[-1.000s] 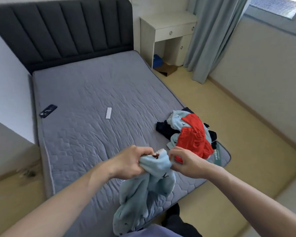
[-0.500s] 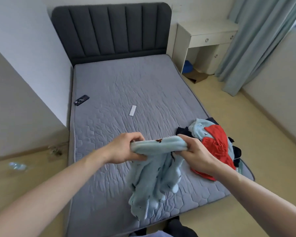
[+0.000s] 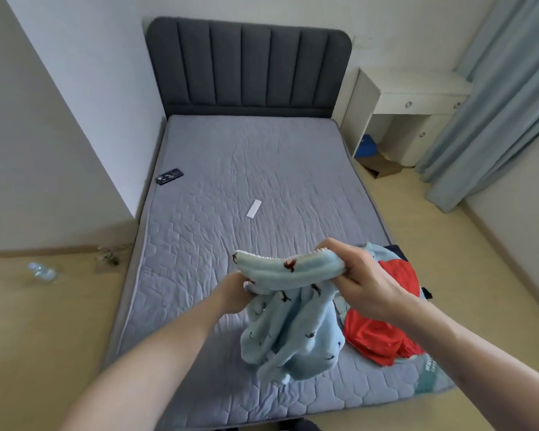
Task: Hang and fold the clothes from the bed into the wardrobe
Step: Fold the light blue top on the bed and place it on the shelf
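Observation:
A light blue fleece garment (image 3: 290, 331) with small dark animal prints hangs over the foot of the grey quilted bed (image 3: 246, 181). My left hand (image 3: 235, 293) grips its left end from below, and my right hand (image 3: 360, 275) grips the right end of its stretched top edge. To the right on the mattress lies a pile of clothes: a red garment (image 3: 383, 331) on top, another light blue piece (image 3: 375, 251) and something dark beneath. No wardrobe is in view.
A black phone (image 3: 169, 176) lies at the bed's left edge and a white remote (image 3: 253, 208) near its middle. A white desk (image 3: 411, 110) and blue-grey curtain (image 3: 486, 119) stand at the right. A plastic bottle (image 3: 41, 271) lies on the left floor.
My hands have moved apart, stretching the garment's top edge wider between them. The view has swung left and the bed appears more centred.

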A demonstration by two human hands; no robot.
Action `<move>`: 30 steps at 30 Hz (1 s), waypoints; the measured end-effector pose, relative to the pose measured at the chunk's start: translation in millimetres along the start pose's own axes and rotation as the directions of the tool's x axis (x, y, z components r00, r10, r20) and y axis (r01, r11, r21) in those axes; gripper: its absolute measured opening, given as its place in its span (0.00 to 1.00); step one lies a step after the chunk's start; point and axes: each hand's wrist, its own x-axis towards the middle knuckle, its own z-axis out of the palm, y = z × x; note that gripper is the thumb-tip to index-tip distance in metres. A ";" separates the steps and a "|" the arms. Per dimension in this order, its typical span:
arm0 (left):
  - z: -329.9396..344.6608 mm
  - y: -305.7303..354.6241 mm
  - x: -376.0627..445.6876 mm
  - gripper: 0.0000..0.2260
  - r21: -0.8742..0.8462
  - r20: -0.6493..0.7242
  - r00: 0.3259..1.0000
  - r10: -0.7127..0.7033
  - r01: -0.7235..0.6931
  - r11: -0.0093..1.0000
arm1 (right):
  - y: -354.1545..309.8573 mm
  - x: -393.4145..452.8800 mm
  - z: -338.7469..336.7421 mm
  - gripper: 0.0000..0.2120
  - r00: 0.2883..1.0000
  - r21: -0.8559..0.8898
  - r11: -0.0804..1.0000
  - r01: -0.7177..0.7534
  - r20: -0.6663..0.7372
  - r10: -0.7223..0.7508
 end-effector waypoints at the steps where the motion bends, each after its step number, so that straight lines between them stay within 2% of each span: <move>1: -5.1 0.0 3.6 0.12 0.064 -0.048 0.999 -0.008 0.011 0.998 | 4.0 -1.9 -7.2 0.10 1.000 -0.041 0.999 -0.001 -0.001 0.001; 2: -11.9 -1.5 5.0 0.11 0.067 -0.120 0.993 -0.017 0.026 0.997 | 9.6 -3.9 -15.0 0.11 1.000 -0.088 0.996 -0.016 -0.016 0.014; 5: -38.9 -15.5 -0.6 0.06 -0.073 -0.344 0.936 -0.071 0.049 0.996 | 36.5 -13.0 -36.3 0.14 0.987 -0.215 0.967 -0.140 -0.109 0.119; 8: -67.2 -28.1 -10.9 0.08 0.027 -0.486 0.874 0.010 0.004 1.000 | 68.7 -18.6 -43.8 0.11 0.966 -0.323 0.912 -0.253 -0.142 0.218; 11: -95.1 -31.9 -18.2 0.09 0.126 -0.513 0.850 0.119 -0.062 0.990 | 94.6 -11.6 -37.9 0.16 0.942 -0.373 0.866 -0.333 -0.176 0.286; 13: -116.3 -34.3 -24.5 0.15 0.171 -0.458 0.875 0.156 -0.085 0.982 | 104.4 0.2 -33.0 0.19 0.925 -0.384 0.844 -0.375 -0.216 0.313; 17: -159.6 -49.2 -41.2 0.29 0.348 -0.199 0.975 0.097 -0.022 0.937 | 109.7 27.7 -25.0 0.21 0.909 -0.416 0.811 -0.411 -0.255 0.329; 19: -171.5 -60.3 -47.4 0.24 0.454 -0.120 0.990 0.071 -0.008 0.891 | 108.1 40.4 -17.3 0.18 0.915 -0.408 0.821 -0.399 -0.229 0.331; 21: -178.7 -71.7 -50.5 0.12 0.481 -0.112 0.993 0.048 0.012 0.877 | 104.9 54.9 -6.3 0.16 0.922 -0.383 0.841 -0.383 -0.212 0.323; 23: -185.0 -80.4 -55.2 0.06 0.387 -0.142 0.990 -0.009 0.064 0.920 | 98.3 70.9 6.1 0.15 0.920 -0.309 0.872 -0.379 -0.230 0.318; 26: -191.0 -90.1 -59.4 0.07 0.102 -0.147 0.985 -0.094 0.109 0.989 | 79.9 96.4 16.8 0.16 0.912 -0.110 0.931 -0.348 -0.271 0.308; 28: -190.9 -94.2 -59.9 0.08 -0.018 -0.109 0.988 -0.106 0.105 0.994 | 64.7 112.0 20.2 0.15 0.934 -0.051 0.965 -0.259 -0.266 0.237; 30: -188.5 -93.5 -57.0 0.07 -0.040 -0.013 0.994 -0.110 0.110 0.993 | 48.0 125.1 22.9 0.15 0.961 -0.038 0.984 -0.174 -0.224 0.161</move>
